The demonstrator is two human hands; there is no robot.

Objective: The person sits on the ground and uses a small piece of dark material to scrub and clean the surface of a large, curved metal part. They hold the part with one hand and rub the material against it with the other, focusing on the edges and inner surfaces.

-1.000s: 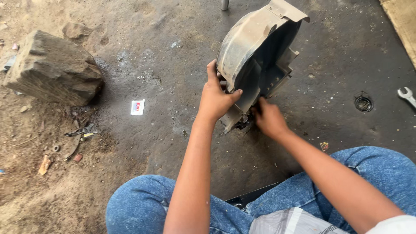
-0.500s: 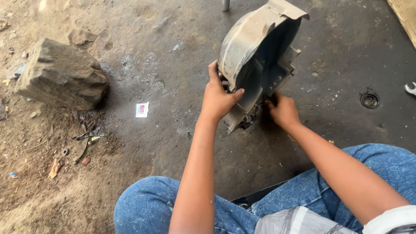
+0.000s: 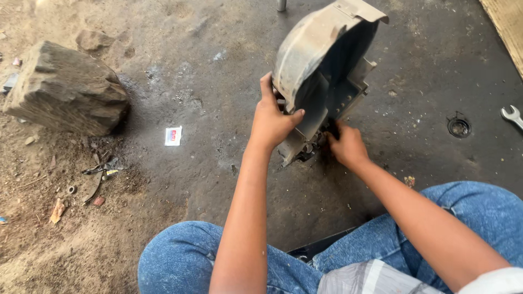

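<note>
Left of hands [image 3: 310,133]: small white-red packet [image 3: 173,135], flat on ground [image 3: 229,60].

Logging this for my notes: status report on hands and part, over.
Left hand grips curved grey metal housing. Right hand at its base. Housing tilted on concrete floor.

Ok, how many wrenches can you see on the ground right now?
1. A wrench lies at the right edge of the floor, past the round drain, only its open end in view. Others may lie outside the picture or behind the metal housing.
</note>
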